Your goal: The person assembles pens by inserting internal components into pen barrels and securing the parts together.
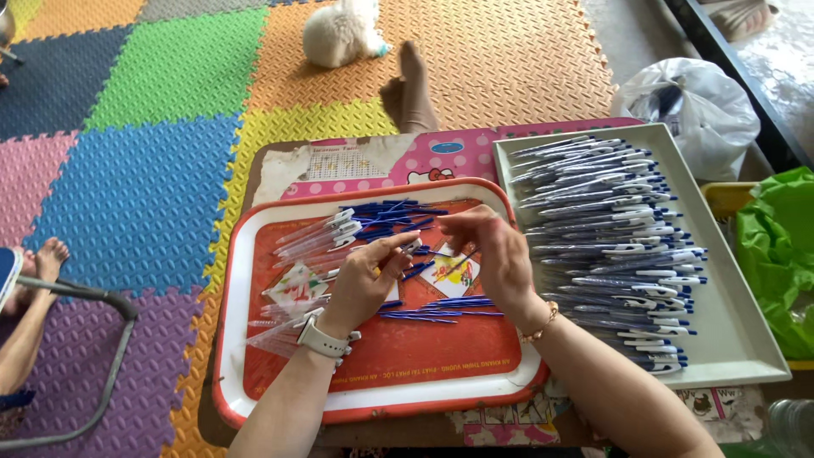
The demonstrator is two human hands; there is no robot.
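Two hands are met over a red tray (pixel 254 254); a pen barrel is being worked.
Left hand (pixel 360 284) is closed on a clear pen barrel (pixel 407 248); right hand (pixel 492 254) is pinched on a thin blue refill (pixel 460 261); both judged light, slippery, best gripped mid-shaft.

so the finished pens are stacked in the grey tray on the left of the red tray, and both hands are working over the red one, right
Not quite: the grey tray with the stacked pens lies to the right of the red tray, not the left, as the head view shows. The left hand and right hand are indeed over the red tray.
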